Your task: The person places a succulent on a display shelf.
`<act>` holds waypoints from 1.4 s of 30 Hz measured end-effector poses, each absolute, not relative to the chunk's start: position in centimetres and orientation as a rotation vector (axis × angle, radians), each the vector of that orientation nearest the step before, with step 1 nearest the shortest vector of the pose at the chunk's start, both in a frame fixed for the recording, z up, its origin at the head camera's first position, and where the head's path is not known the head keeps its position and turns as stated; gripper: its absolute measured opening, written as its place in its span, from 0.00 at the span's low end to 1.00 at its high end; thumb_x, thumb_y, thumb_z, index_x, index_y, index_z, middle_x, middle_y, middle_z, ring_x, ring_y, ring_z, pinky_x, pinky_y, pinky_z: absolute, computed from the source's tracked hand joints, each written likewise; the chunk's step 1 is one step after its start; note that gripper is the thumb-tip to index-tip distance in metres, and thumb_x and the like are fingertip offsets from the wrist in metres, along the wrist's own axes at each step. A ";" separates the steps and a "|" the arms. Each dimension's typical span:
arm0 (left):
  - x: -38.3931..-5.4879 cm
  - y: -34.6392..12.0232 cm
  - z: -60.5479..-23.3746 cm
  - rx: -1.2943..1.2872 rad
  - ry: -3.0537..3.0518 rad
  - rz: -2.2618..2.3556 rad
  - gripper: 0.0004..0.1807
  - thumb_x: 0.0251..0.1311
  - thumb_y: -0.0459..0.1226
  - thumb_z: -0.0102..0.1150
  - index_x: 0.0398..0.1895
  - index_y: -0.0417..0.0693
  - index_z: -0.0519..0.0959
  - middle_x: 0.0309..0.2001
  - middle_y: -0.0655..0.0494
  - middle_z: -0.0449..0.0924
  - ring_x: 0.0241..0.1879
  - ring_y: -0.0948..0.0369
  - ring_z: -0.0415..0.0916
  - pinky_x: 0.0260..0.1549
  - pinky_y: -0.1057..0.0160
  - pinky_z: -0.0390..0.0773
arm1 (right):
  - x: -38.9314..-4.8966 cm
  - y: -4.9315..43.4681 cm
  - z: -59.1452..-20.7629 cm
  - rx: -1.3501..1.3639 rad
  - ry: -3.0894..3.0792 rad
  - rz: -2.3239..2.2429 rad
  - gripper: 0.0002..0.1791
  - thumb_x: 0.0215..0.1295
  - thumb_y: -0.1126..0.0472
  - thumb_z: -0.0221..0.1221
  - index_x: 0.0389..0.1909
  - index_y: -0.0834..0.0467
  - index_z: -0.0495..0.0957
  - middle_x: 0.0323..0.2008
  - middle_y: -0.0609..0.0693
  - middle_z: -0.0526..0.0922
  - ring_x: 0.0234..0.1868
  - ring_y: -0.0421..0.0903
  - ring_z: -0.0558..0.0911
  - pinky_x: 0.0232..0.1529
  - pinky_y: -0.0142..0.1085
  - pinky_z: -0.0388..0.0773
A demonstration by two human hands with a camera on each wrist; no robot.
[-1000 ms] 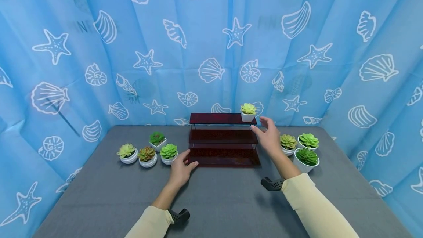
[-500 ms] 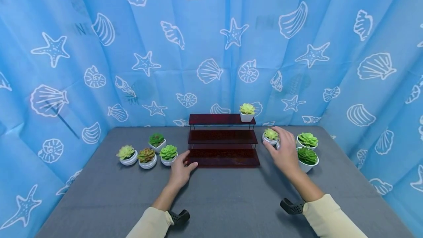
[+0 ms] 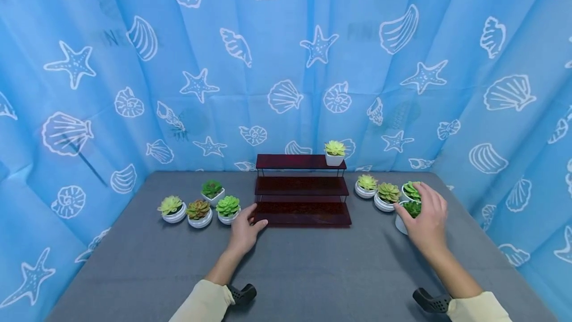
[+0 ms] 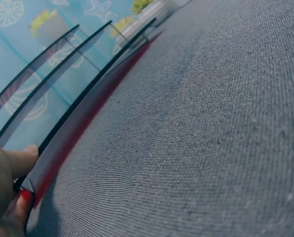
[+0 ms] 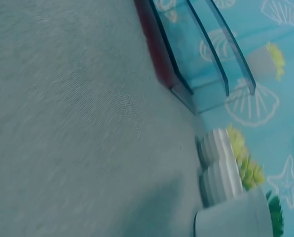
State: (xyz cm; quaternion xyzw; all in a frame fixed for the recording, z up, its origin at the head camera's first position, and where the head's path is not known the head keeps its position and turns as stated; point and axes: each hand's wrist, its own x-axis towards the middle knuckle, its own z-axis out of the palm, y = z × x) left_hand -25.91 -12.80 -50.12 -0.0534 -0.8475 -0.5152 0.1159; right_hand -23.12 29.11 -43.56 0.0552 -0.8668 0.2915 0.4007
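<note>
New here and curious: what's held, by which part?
Left grip: the shelf, by its bottom tier's left end. Right grip: unclear if it holds the tall pot.

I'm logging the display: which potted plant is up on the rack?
The yellow-green plant at the right end of the top tier; all others are off the rack.

Faces 12 o'clock, downward, from head, well back. Skims table [image 3: 313,272] closely from left wrist, toward 1 o'clock; from right, toward 11. Shares shelf [image 3: 302,212] between wrist views.
</note>
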 end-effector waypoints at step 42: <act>-26.0 -12.7 -49.6 -0.100 -2.506 -1.534 0.30 0.59 0.31 0.66 0.65 0.35 0.70 0.63 0.37 0.69 0.58 0.45 0.72 0.54 0.51 0.75 | -22.1 30.7 -46.5 -0.569 -2.461 1.348 0.49 0.67 0.49 0.59 0.74 0.69 0.42 0.70 0.73 0.51 0.71 0.67 0.53 0.68 0.58 0.52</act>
